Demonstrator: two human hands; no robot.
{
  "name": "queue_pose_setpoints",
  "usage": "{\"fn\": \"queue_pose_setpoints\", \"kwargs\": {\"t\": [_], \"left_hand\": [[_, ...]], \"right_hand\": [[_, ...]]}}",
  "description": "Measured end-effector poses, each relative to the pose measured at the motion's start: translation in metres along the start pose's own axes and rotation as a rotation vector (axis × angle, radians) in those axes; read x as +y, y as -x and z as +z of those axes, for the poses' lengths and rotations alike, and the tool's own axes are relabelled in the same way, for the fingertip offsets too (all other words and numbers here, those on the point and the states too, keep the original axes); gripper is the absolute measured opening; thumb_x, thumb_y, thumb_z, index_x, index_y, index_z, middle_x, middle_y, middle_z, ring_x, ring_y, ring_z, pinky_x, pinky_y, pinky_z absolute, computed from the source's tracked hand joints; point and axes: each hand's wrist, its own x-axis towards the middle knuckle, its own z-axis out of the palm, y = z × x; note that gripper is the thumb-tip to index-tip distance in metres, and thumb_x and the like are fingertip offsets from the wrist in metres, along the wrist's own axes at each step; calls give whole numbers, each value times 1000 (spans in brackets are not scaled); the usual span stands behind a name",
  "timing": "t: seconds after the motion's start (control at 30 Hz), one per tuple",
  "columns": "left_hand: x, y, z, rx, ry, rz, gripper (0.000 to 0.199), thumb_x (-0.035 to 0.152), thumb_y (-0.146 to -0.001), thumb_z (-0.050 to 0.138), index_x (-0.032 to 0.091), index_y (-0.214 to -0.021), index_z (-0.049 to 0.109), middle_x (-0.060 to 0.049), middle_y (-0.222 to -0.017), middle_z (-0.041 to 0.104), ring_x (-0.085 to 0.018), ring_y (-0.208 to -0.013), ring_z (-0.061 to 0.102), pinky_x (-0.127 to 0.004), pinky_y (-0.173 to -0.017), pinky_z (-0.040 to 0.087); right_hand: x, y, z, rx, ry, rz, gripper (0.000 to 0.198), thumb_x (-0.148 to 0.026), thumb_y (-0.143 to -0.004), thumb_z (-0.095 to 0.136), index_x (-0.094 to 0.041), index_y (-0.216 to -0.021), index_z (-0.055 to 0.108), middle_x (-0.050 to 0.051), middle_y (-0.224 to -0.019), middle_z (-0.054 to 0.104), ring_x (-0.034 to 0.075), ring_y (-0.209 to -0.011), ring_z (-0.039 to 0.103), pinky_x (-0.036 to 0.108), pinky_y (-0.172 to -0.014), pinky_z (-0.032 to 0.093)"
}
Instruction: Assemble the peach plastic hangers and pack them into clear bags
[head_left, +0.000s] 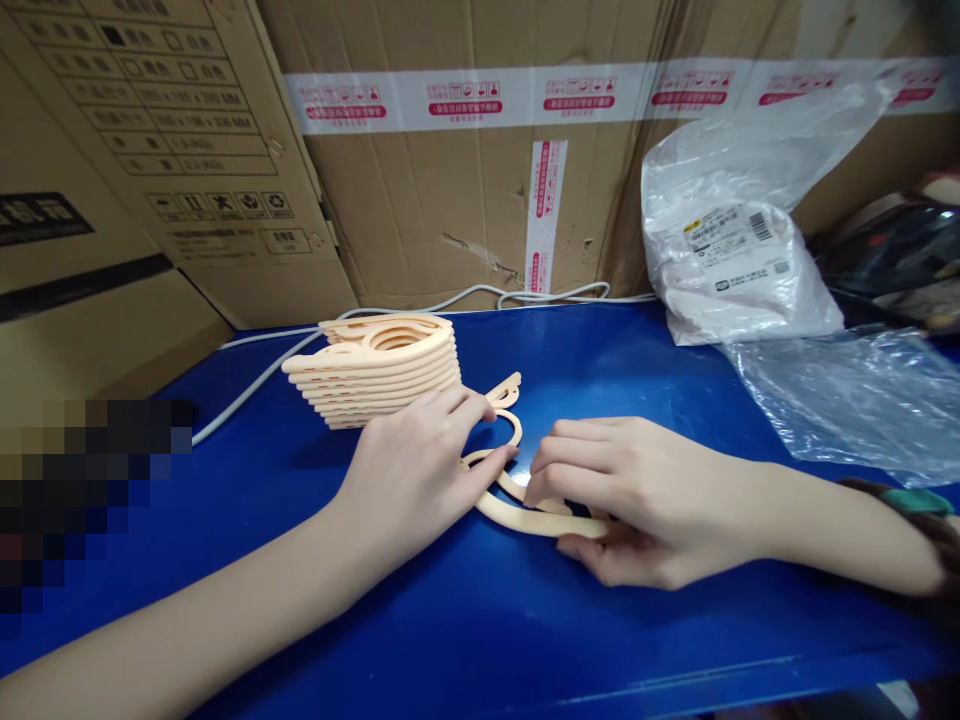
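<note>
A beige plastic clothes hanger (517, 518) with curved arms lies low over the blue table between my two hands. My left hand (424, 450) is closed on its left part, thumb and fingers pinching near the loop in the middle. On the other side my right hand (630, 490) grips the right end, with the thumb below and the fingers above; the palm side hides that end. Just behind my left hand stands a neat stack of matching beige hangers (375, 370), several layers high.
Cardboard boxes (450, 190) form a wall behind the blue table (420, 630). A white cable (255, 395) runs along the back and left. At the right rear are a white plastic parcel bag (742, 250) with a label and a clear plastic sheet (847, 400).
</note>
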Motion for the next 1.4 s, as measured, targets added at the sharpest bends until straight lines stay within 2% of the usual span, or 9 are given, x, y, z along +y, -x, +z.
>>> {"fn": "queue_pose_setpoints", "kwargs": {"t": [0.1, 0.27, 0.67, 0.8, 0.93, 1.13, 1.3, 1.4], "left_hand": [[0, -1, 0, -12, 14, -8, 20, 39, -89, 62, 22, -99, 63, 0, -102, 72, -21, -93, 69, -28, -57, 40], [-1, -2, 0, -23, 32, -18, 18, 37, -89, 61, 22, -99, 64, -1, -104, 72, -21, -94, 68, -27, -59, 41], [-3, -3, -1, -38, 127, 19, 18, 33, -88, 62, 22, -101, 66, 1, -104, 72, -21, -94, 69, -30, -68, 46], [-6, -5, -2, -97, 132, 66, 21, 30, -97, 47, 20, -105, 64, -2, -104, 71, -22, -95, 67, -33, -74, 48], [-10, -7, -2, -163, 95, 145, 31, 17, -99, 34, 16, -113, 61, -7, -107, 67, -24, -97, 64, -37, -78, 50], [-10, -8, 4, -189, 172, 209, 36, 13, -98, 33, 15, -125, 56, -9, -121, 60, -24, -102, 62, -39, -85, 52], [-10, -8, 6, -193, 205, 213, 40, 9, -95, 32, 13, -124, 58, -11, -126, 57, -24, -103, 62, -40, -87, 54], [-10, -8, 7, -172, 179, 225, 40, 7, -93, 35, 14, -125, 59, -11, -129, 57, -26, -110, 59, -43, -92, 52]], "right_hand": [[4, 0, 1, -3, -113, 51, 22, -10, -79, 56, -16, -99, 57, 5, -94, 62, 17, -85, 52, 28, -79, 42], [7, 1, 2, -7, -175, 92, 27, -5, -75, 54, -17, -99, 56, 4, -90, 60, 17, -85, 51, 28, -78, 41], [16, 5, 1, 32, -41, 82, 20, -5, -82, 53, -17, -96, 55, 3, -91, 59, 15, -82, 51, 25, -74, 39], [19, 7, 1, 37, -41, 112, 22, -5, -81, 54, -19, -98, 53, 2, -93, 58, 13, -78, 51, 23, -68, 39], [23, 5, -2, 56, 16, 100, 22, -5, -82, 54, -18, -100, 54, 4, -93, 60, 15, -82, 52, 25, -75, 40], [30, 7, -7, 46, 81, 96, 21, -4, -83, 54, -18, -97, 55, 4, -94, 62, 17, -90, 53, 29, -82, 39], [35, 9, -5, 55, 67, 114, 23, -4, -83, 54, -18, -101, 55, 3, -98, 63, 17, -91, 54, 29, -84, 39], [36, 9, -5, 51, 97, 112, 23, -6, -83, 54, -19, -102, 54, 4, -100, 63, 17, -90, 54, 29, -83, 39]]}}
